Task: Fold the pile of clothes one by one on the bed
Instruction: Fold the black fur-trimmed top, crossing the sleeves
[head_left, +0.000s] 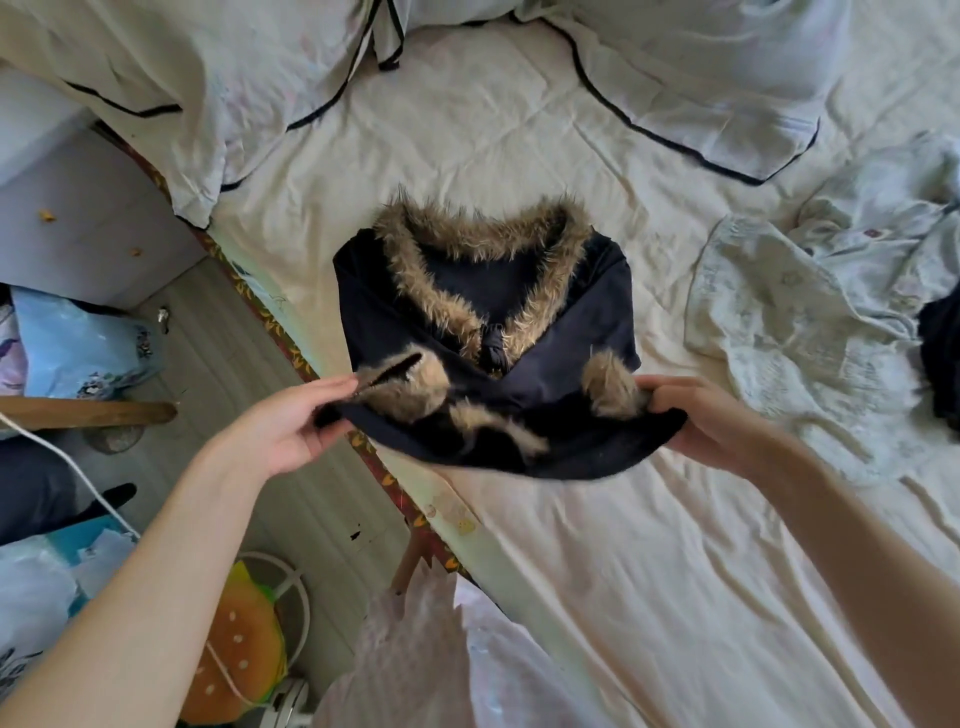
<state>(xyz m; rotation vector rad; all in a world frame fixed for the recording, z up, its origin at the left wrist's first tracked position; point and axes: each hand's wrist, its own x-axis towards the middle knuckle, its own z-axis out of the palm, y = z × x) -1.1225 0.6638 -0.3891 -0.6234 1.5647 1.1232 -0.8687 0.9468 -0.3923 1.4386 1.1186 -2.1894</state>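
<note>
Fur trims the neckline and cuffs of a dark navy jacket (483, 332) that lies on the cream bed sheet (649, 571), collar end farthest from the person and both sleeves crossed over its front. Its near hem is lifted off the sheet, slung between two hands. The left hand (296, 431) pinches the jacket's near left corner, thumb on top beside a fur cuff, the other fingers curled under the cloth. The right hand (691, 421) grips the near right corner, fingers wrapped round the hem just beside the other fur cuff. Right of the jacket, well apart from it, a rumpled pale floral garment (810, 322) lies in a heap, with a dark piece of clothing (943, 358) at the frame edge beyond it. Beyond the jacket's collar sit white pillows (701, 88) edged with dark piping. Left of the jacket, past the mattress edge, a wooden floor (244, 405) shows, with a burger-shaped cushion (234, 654) nearer the person.
</note>
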